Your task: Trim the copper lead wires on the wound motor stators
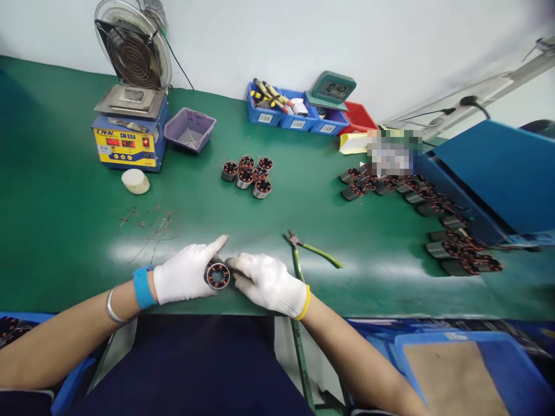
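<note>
My left hand (pixel 184 274), in a white glove, is closed around a motor stator (pixel 212 277) near the table's front edge. The stator's open end, a ring with copper windings, faces up toward me; the left index finger stretches out past it. My right hand (pixel 269 284), in a white glove with a yellow cuff, has its fingers drawn together at the stator's right side. Whatever lies between its dark fingertips is too small to make out. Green-handled cutting pliers (pixel 296 245) lie with handles spread just beyond the right hand.
Several stators (pixel 245 178) form a group mid-table; more stators (pixel 451 248) line the right, by a blue box (pixel 498 179). Copper wire scraps (pixel 160 228) lie left. Behind stand a yellow-blue solder pot (pixel 125 144), a purple tray (pixel 191 130), blue tool bins (pixel 297 121) and a clock (pixel 333 88).
</note>
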The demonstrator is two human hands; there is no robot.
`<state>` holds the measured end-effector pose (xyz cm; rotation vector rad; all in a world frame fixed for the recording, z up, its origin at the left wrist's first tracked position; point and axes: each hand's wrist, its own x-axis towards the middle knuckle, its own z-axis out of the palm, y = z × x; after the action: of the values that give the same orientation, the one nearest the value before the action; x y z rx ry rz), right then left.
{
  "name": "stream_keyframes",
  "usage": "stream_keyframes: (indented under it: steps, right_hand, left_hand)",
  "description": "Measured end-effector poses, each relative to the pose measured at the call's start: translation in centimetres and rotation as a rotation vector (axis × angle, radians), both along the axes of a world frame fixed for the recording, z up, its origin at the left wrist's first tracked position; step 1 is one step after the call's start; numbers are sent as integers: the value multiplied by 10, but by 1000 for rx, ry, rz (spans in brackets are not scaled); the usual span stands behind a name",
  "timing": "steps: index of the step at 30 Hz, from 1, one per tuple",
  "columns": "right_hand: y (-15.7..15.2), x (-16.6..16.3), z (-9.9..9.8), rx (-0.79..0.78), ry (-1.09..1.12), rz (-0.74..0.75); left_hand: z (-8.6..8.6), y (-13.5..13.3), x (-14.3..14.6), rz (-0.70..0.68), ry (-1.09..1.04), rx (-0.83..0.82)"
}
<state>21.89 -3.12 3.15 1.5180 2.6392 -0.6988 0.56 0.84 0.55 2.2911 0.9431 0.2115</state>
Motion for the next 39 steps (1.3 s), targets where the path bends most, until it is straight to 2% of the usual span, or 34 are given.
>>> stream_keyframes:
  steps: [5,10,19,22,27,35,39]
  right_hand:
    - [2,-5,3,48,-155,7]
    - [-4,-7,-2,65,-214,-68]
    - [-11,-5,14,97,-396,22]
    - [-15,-2,12,135,-438,38]
    - [-16,-3,3,92,-411,5]
    - [-8,-6,-5,68,-293,-32]
    - [-16,-8,-10,83,-253,-12]
  left_hand:
    - [6,-2,2,4,73,57]
    - [12,-8,10,-21,-46,49]
    - [-1,-20,15,25,-137,48]
    - [-4,-22,14,47,-154,68]
    - [-6,-24,18,66,-153,74]
    - [-2,-29,29,214,-123,21]
    - [1,-25,31,269,-171,-74]
